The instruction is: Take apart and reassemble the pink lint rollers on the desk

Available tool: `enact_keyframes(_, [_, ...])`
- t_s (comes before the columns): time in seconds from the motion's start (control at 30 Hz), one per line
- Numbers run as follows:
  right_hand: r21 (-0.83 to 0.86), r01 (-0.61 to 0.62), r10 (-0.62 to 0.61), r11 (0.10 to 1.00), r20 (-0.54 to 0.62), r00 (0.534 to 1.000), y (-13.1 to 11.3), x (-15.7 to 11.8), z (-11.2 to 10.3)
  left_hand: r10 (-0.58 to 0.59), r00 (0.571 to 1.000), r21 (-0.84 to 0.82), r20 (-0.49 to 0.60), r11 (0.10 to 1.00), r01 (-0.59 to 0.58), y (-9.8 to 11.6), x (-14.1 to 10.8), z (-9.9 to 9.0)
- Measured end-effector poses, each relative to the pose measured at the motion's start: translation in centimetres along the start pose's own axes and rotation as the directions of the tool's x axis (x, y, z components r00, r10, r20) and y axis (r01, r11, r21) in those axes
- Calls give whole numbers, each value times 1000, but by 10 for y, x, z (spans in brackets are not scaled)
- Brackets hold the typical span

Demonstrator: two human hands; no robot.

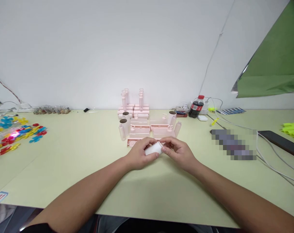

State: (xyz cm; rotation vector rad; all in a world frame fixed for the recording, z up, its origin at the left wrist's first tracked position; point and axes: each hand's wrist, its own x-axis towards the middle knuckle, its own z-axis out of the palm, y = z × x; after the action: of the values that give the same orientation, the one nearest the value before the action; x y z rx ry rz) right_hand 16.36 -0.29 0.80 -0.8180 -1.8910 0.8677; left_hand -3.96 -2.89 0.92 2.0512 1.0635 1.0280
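A white roll (153,149) lies tilted in my left hand (140,154), whose fingers wrap round it. My right hand (179,153) pinches the roll's right end between thumb and fingers. Just beyond my hands, a pink tray-like part (131,143) lies partly hidden. Behind it are pink open cases (139,131) and see-through pink covers (161,132). Rolls with brown cardboard cores (123,123) stand upright on the left, and another core roll (172,114) stands on the right. Slim pink tubes (178,128) stand beside them.
Closed pink cases (133,113) with upright tubes stand against the wall. A cola bottle (196,106), white cables (260,152) and a dark phone-like slab (280,142) are on the right. Coloured plastic pieces (23,134) lie left. The table edge (161,220) is near me.
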Motion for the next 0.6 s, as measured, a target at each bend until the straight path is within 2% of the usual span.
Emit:
enact_keyframes(0.2, [52,-7,8,999,-16,1000,1,0,1,1,999,2,-41,1000,-1,0,0,0])
enact_keyframes(0.4, [116,68,-51,991,-145,988,-1,-2,1,-22,992,-7,-125,1000,22,-3,0,0])
enact_keyframes(0.53, [164,67,-27,984,-236,971,-6,-7,2,-39,991,-8,-132,999,38,-5,-1,1])
enact_keyframes(0.6, [175,51,-19,983,-182,983,-8,-9,2,-40,990,-10,-136,999,39,-6,-1,2])
